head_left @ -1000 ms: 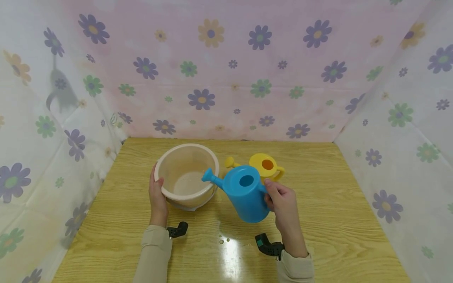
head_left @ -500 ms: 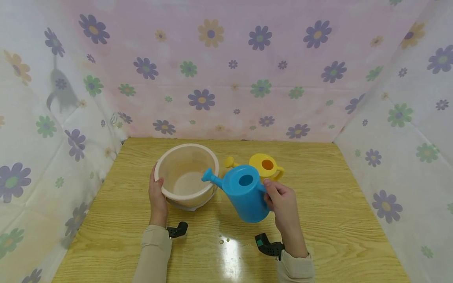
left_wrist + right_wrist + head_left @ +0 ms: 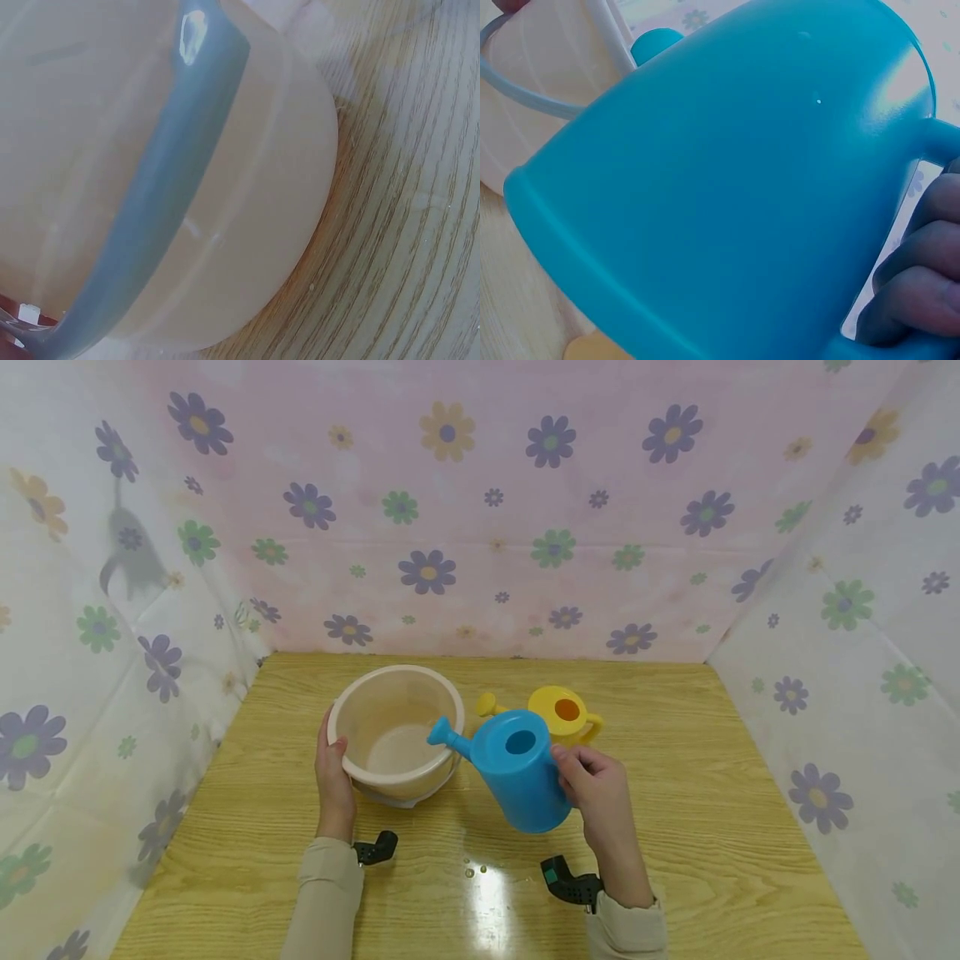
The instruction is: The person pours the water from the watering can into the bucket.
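A cream plastic bucket [image 3: 405,787] with a grey-blue carrying handle [image 3: 161,176] stands on the table. My left hand [image 3: 335,781] holds its left side, thumb at the rim and fingers around the outside. My right hand [image 3: 602,789] grips the handle of a blue watering can [image 3: 525,789], fingers curled through the loop in the right wrist view. The can is tilted left, its spout head [image 3: 440,732] over the bucket's right rim. No water stream is visible. Behind the blue can stands a yellow watering can [image 3: 546,700], partly hidden by it.
Several drops of liquid [image 3: 469,872] lie on the wooden table [image 3: 712,810] in front of the bucket. Flowered cloth walls [image 3: 487,518] enclose the back and both sides. Each wrist carries a black camera mount [image 3: 570,881].
My right thumb has shifted slightly left, toward the blue watering can's body. The can's tilt looks almost the same; the bucket and my left hand have stayed put.
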Tool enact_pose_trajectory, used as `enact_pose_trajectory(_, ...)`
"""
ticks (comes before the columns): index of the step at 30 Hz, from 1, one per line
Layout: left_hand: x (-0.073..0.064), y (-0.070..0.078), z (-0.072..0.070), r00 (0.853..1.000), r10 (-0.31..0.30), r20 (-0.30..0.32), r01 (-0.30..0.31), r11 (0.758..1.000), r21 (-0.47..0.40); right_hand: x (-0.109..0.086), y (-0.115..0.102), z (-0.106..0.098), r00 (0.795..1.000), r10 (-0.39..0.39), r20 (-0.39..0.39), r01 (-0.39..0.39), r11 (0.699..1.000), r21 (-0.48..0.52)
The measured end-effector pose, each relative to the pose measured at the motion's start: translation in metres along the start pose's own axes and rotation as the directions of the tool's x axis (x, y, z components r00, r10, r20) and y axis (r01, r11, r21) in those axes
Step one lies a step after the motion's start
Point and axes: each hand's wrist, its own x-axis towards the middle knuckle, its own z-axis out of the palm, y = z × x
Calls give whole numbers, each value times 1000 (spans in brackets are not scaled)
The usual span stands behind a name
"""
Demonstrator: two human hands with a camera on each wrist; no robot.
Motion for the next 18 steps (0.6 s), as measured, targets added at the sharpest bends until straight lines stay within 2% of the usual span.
enact_pose_trajectory(13, 0, -3, -2, 1000, 5, -10, -4, 997, 76, -1, 0, 0, 1000, 8, 3, -8, 1000, 0)
enact_pose_trajectory(18, -1, -4, -2, 1000, 2, -6, -1, 997, 72, -1, 2, -1, 1000, -2, 8, 2, 1000, -7)
